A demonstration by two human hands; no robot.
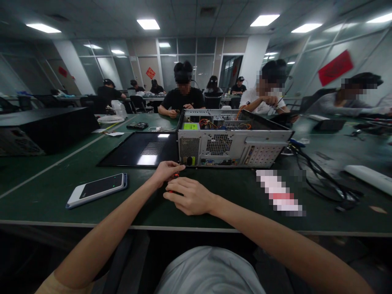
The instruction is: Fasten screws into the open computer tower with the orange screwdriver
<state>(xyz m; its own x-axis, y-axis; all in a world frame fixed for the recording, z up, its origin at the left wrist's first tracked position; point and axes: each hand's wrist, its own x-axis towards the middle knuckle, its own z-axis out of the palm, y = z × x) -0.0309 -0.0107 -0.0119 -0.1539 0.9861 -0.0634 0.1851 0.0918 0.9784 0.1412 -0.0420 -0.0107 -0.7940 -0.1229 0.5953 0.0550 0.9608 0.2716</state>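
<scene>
My left hand [165,172] and my right hand [193,197] are close together over the table, just in front of an opened computer case [219,145]. Between them shows a small red thing [176,175], mostly hidden by my fingers; its kind cannot be made out. The thumb and fingers of my left hand are pinched at it, and my right hand's fingers curl around its nearer part. The case lies on its side with its rear panel facing me and cables visible inside. Its black side panel [131,151] rests flat to the left.
A white phone-like device [97,190] lies at front left. Behind it stands another black computer case [45,130]. A hard drive [137,125] sits beyond the panel. Black cables [324,175] and a white strip [370,179] are at right. Several people work across the table.
</scene>
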